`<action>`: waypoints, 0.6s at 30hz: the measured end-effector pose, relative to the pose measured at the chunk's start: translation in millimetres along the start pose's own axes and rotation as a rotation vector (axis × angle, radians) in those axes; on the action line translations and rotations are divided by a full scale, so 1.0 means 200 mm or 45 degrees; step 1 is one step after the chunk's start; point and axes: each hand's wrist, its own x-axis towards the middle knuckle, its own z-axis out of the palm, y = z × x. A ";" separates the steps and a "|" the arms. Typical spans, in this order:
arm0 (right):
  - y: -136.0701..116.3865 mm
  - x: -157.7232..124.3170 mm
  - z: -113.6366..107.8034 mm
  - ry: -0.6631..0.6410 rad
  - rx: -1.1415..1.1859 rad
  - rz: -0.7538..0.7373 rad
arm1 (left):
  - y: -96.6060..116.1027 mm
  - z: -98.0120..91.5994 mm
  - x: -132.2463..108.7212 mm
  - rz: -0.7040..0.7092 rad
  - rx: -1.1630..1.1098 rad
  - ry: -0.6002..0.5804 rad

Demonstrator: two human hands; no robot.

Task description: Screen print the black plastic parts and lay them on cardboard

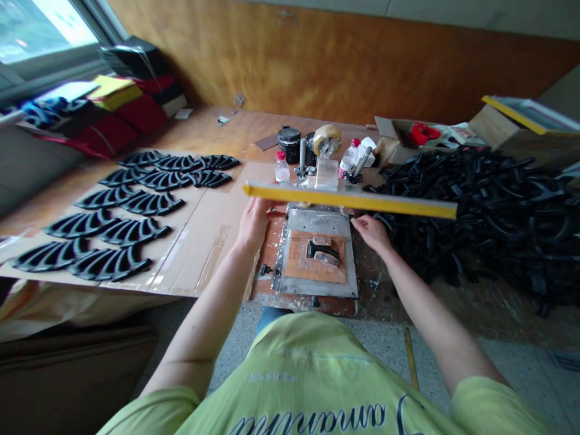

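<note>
A yellow-edged flat frame (348,200), seen edge-on and slightly blurred, is raised above a grey metal plate (317,220). Just under its left end is my left hand (254,222); the fingers look curled and partly hidden, and I cannot tell whether they grip the frame. My right hand (372,232) is beside the plate's far right corner, apart from the frame's lower edge. Its thumb and fingers are drawn together, and anything between them is too small to make out. A black curved plastic part (324,251) lies on the brown board (296,266) in the plate's middle.
Rows of black curved parts (109,263) lie on cardboard (199,241) at left. A big heap of similar parts (489,211) covers the right side. Behind the frame stand a red-capped bottle (281,169), a black tub (289,142) and a tape roll (327,142).
</note>
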 end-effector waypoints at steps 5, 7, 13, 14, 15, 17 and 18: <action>-0.14 -0.25 0.31 -0.272 -0.220 -0.241 | 0.03 0.09 0.06 0.024 -0.029 0.041; -0.23 -0.29 0.35 -0.314 -0.244 -0.123 | -0.09 0.10 -0.07 -0.071 -0.060 0.085; -0.49 -0.44 0.34 -0.213 -0.071 -0.234 | -0.52 0.13 -0.60 -0.971 -0.130 -0.243; -0.49 -0.46 0.33 -0.254 -0.044 -0.390 | -0.55 0.11 -0.63 -0.978 -0.166 -0.168; -0.46 -0.46 0.31 -0.306 -0.031 -0.514 | -0.57 0.07 -0.63 -0.965 -0.170 -0.082; -0.33 -0.42 0.25 -0.360 -0.110 -0.536 | -0.59 -0.07 -0.58 -0.905 -0.060 0.055; -0.22 -0.38 0.20 -0.360 -0.210 -0.426 | -0.60 -0.17 -0.53 -0.863 0.045 0.104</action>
